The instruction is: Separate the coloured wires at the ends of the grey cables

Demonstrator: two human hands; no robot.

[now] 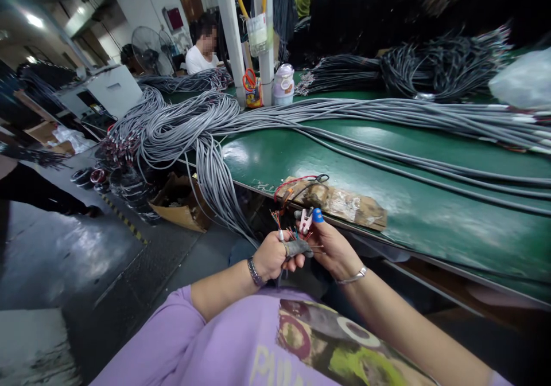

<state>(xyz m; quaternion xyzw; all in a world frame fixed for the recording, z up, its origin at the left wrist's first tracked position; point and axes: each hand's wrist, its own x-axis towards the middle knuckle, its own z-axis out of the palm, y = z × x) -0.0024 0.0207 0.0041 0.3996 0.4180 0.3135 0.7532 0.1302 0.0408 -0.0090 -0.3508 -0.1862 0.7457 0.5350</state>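
My left hand (pixel 275 255) is closed around the end of a grey cable, and its thin coloured wires (pixel 276 219) fan out above the fist. A worn grey cover wraps one finger of this hand. Close beside it, my right hand (pixel 333 245) pinches a small pale pink clip (pixel 305 221) near the wire ends; a blue cover sits on its thumb. Several fine wires stick out between the two hands. Just beyond them, a wooden block (pixel 361 208) wrapped in clear tape lies at the table edge, with red and black leads on it.
Long grey cables (pixel 387 108) run across the green table (pixel 430 202), and a bundle (pixel 215 174) hangs over its edge at left. An open cardboard box (pixel 181 205) stands on the floor. A post (pixel 262 47) rises behind, and a person (pixel 200 56) sits farther back.
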